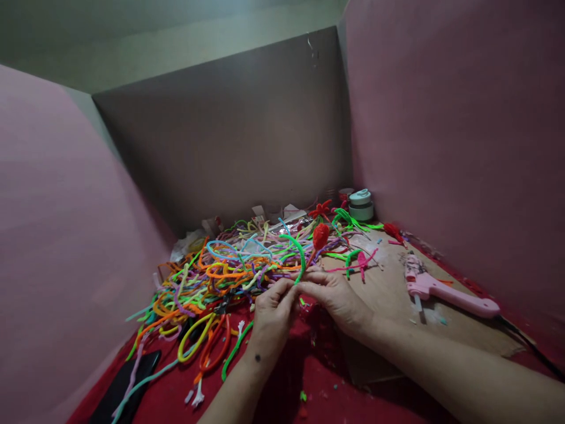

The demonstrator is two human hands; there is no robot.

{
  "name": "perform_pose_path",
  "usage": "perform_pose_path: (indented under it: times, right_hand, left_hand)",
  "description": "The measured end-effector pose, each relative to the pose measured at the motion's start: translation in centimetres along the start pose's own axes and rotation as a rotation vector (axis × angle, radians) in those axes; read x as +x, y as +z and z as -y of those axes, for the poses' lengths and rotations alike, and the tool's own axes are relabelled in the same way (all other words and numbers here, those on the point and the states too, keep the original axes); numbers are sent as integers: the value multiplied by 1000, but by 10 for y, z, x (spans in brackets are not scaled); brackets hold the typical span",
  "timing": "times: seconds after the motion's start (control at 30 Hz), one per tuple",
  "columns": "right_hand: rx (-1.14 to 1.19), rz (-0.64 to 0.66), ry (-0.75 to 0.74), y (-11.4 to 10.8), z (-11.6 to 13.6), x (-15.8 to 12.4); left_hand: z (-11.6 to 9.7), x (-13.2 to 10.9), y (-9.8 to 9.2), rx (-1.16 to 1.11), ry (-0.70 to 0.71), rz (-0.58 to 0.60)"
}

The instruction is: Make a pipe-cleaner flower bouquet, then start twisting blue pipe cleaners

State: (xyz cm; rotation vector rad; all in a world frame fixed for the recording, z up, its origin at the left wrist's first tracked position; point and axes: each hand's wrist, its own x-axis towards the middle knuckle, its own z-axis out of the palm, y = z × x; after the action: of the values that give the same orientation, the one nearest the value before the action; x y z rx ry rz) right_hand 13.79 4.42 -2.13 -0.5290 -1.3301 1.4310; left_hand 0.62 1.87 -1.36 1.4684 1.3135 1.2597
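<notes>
My left hand [272, 313] and my right hand [338, 300] meet fingertip to fingertip above a red cloth, both pinched on a green pipe cleaner [300, 254] that arches up and over from the pinch. A red fuzzy bud on a stem [320, 235] stands just behind the fingers; whether a hand holds it too I cannot tell. A big tangled heap of coloured pipe cleaners [216, 271] lies left of and behind the hands.
A pink glue gun [436, 288] lies on brown cardboard [388, 294] at the right, its cord trailing off. A small lidded jar [361, 204] stands in the back corner. A black phone [121, 386] lies at front left. Pink and grey partition walls enclose the desk.
</notes>
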Motion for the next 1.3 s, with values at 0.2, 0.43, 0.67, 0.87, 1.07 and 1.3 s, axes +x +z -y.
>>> perform_pose_path:
  times: [0.2, 0.43, 0.67, 0.87, 1.07, 1.3]
  right_hand:
    - [107, 0, 28, 2, 6, 0]
    - [317, 39, 126, -1, -1, 1]
    - [449, 8, 208, -4, -2, 1]
    - [369, -1, 125, -4, -7, 3]
    - [297, -76, 99, -1, -4, 1]
    - [308, -66, 113, -1, -5, 0]
  left_hand:
    - [-11, -2, 1, -271, -151, 73]
    - [-11, -4, -2, -570, -271, 237]
    - [-9, -4, 0, -620, -259, 324]
    - [-6, -8, 3, 129, 221, 19]
    - [4, -9, 3, 435, 478, -70]
    - [1, -10, 2, 352, 311, -56]
